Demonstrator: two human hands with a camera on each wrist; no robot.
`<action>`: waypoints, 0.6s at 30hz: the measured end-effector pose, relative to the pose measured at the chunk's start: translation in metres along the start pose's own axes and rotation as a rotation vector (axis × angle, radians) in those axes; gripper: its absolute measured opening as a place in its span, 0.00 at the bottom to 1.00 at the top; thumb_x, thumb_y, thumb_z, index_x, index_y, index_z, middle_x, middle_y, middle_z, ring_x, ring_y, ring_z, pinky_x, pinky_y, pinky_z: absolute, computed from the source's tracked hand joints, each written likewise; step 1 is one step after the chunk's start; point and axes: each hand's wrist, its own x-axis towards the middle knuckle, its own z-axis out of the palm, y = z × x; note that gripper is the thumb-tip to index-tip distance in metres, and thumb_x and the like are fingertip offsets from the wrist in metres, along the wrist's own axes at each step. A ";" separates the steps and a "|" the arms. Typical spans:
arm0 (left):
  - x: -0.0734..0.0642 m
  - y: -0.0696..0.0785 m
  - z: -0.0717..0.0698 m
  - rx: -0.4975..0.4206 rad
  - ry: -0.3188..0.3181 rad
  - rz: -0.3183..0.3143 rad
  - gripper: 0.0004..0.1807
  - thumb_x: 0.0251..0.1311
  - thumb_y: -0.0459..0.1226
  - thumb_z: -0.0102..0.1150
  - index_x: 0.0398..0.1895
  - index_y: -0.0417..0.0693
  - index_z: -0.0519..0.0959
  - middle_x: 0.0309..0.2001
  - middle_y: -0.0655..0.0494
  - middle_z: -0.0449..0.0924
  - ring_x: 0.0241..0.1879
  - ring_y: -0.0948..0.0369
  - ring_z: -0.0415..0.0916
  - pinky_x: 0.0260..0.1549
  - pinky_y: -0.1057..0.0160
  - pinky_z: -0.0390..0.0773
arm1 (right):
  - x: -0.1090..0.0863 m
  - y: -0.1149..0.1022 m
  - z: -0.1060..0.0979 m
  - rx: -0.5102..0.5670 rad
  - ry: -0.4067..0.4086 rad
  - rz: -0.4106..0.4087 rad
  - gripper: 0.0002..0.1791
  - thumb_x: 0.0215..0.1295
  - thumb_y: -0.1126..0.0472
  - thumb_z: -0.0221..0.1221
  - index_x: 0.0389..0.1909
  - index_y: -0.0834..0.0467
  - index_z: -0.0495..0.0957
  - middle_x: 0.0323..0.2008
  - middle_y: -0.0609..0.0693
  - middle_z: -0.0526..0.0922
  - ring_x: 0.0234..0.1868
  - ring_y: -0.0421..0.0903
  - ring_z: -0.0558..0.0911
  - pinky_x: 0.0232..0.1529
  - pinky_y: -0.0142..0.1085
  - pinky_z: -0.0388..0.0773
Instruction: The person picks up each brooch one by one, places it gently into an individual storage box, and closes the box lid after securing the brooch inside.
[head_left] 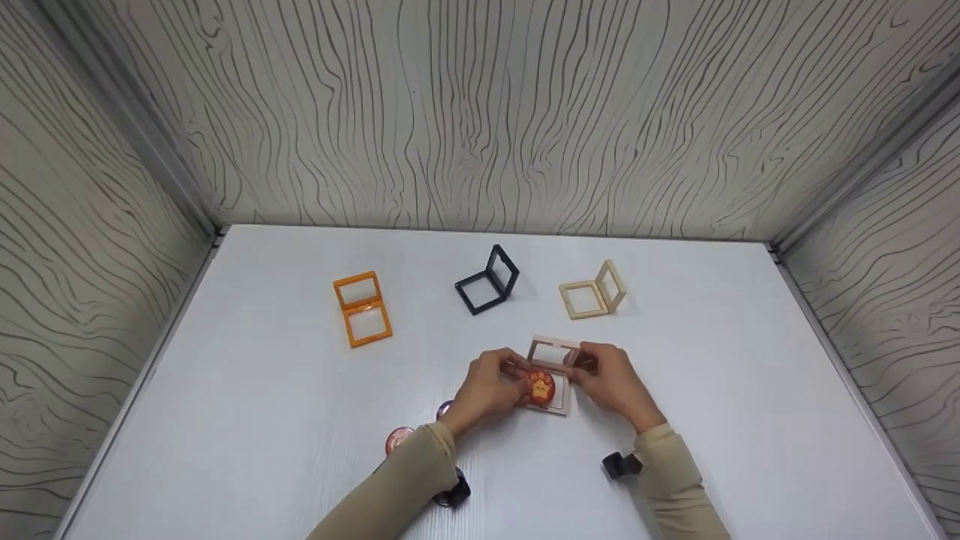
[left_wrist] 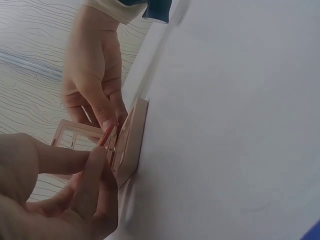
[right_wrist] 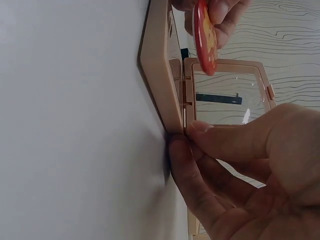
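Observation:
My left hand (head_left: 491,386) pinches a round red badge (head_left: 541,387) with a yellow star on its face. It holds the badge over the lower half of a pale pink hinged display frame (head_left: 556,410), which lies unfolded on the table. In the right wrist view the badge (right_wrist: 204,37) is tilted on edge, apart from the frame's clear window. My right hand (head_left: 611,379) grips the frame's right side near the hinge, thumb against the raised lid and fingers by the base. Edge-on in the left wrist view, the badge (left_wrist: 105,136) shows between my left fingertips.
Three more unfolded hinged frames stand farther back: orange (head_left: 362,305) at left, black (head_left: 491,304) in the middle, cream (head_left: 589,315) at right. Partly hidden by my left arm are a red badge (head_left: 399,439) and a purple-rimmed badge (head_left: 444,409). A patterned wall (head_left: 465,135) rises behind the table.

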 end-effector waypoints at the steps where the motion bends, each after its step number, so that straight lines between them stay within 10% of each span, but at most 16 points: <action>1: 0.000 -0.001 0.000 0.001 0.007 -0.004 0.10 0.62 0.31 0.70 0.45 0.49 0.85 0.42 0.58 0.85 0.44 0.62 0.80 0.48 0.61 0.81 | 0.000 -0.001 0.001 -0.005 0.001 -0.004 0.04 0.67 0.70 0.69 0.40 0.61 0.86 0.38 0.52 0.88 0.43 0.49 0.87 0.52 0.49 0.85; 18: -0.001 -0.001 -0.005 -0.024 0.024 -0.073 0.21 0.60 0.33 0.75 0.53 0.46 0.77 0.37 0.56 0.87 0.38 0.61 0.84 0.41 0.62 0.83 | -0.001 -0.012 0.009 0.002 -0.024 0.010 0.06 0.67 0.71 0.69 0.40 0.59 0.86 0.37 0.50 0.89 0.42 0.46 0.86 0.53 0.49 0.84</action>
